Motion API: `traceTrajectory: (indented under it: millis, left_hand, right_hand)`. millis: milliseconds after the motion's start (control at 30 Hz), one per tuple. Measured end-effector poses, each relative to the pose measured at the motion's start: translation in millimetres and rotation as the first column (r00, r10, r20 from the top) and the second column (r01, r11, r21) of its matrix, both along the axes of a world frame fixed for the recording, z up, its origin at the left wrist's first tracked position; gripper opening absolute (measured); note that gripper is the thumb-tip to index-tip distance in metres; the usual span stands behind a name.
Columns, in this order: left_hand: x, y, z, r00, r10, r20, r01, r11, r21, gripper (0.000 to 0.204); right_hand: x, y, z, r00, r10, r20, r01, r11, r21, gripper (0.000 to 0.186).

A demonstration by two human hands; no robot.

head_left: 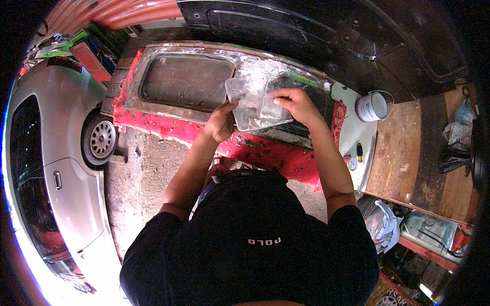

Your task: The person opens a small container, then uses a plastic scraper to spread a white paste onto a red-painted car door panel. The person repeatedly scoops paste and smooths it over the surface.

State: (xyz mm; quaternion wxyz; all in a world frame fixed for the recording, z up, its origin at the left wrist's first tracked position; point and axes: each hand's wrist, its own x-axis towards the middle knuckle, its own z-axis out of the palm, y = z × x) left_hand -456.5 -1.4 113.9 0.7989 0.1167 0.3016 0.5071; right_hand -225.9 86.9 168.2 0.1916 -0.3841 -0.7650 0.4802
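My left hand (220, 122) grips the left edge of a flat, greyish, see-through board (244, 97), thumb on top. In my right hand (300, 106), a thin pale rectangular spreader (270, 108) is pinched and held against the board's right part. Whitish smears mark the board. Both hands are above the near side of a worn vehicle panel (137, 93) with a rounded window opening at its left. White filler-like patches (258, 67) cover its middle, beyond the board. Under the panel, a spotted red cloth (260, 153) hangs over the near edge.
A white pail (371, 107) with a wire handle stands right of the panel, near a small dark bottle (359, 152) and a round disc (352, 163). A large black panel (316, 30) leans behind. At left is a silver car (71, 137); plastic bags (383, 224) are low at right.
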Motion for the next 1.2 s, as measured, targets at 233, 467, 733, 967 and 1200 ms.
traceTrajectory:
  millis: [233,467,733,967,1200]
  left_hand:
    - [-2.6,-1.4,-7.7,0.998,0.055,0.02,-0.055,0.998,0.002,0.043]
    - [-1.2,-2.8,-4.6,0.99,0.135,-0.031,-0.132,0.987,0.087,0.038]
    - [5.7,-4.3,2.8,0.964,0.244,-0.103,-0.24,0.969,0.058,0.033]
    - [16.7,-10.6,16.2,0.937,0.333,-0.109,-0.322,0.94,0.109,0.033]
    - [24.0,-13.1,16.0,0.923,0.375,-0.092,-0.362,0.923,0.133,0.032]
  right_hand:
    - [3.1,-8.4,5.5,0.987,-0.16,0.008,0.156,0.973,0.169,0.028]
    - [12.3,-10.9,-7.6,0.964,-0.267,-0.001,0.264,0.951,0.16,0.029]
    - [12.1,-13.9,-25.8,0.947,-0.311,-0.078,0.32,0.932,0.172,0.027]
    - [-8.0,-31.2,-49.0,0.825,-0.501,-0.263,0.489,0.865,-0.113,0.028]
    - [-30.1,-42.3,-81.4,0.558,-0.692,-0.458,0.601,0.718,-0.352,0.026]
